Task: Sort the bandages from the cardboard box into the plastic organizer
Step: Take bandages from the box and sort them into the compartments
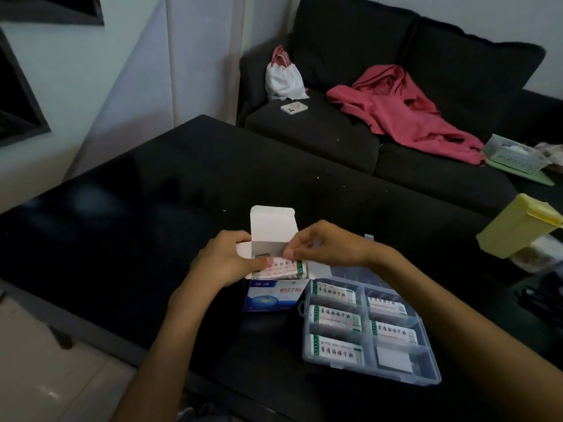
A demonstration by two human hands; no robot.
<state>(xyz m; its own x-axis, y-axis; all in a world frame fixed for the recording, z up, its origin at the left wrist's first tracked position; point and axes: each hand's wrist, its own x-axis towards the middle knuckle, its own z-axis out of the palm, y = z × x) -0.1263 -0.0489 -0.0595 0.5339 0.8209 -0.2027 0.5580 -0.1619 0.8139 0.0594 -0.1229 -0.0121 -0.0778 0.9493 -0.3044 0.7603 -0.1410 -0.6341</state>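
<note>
Black glossy bench [158, 208] fills the centre and left of the frame. On it, centre: an open white-and-blue cardboard box [271, 295], lid flap up. Just beside it, lower right of centre: a clear plastic organizer [370, 328], lid open, touching or nearly touching the box; its compartments carry white bandage packs [335, 318]. At the right edge a yellow plastic container [518, 229] sits tilted; what it rests on is unclear.

Home living room, dark sofa [380, 86], pink jacket [405, 114], black table [152, 208]
</note>
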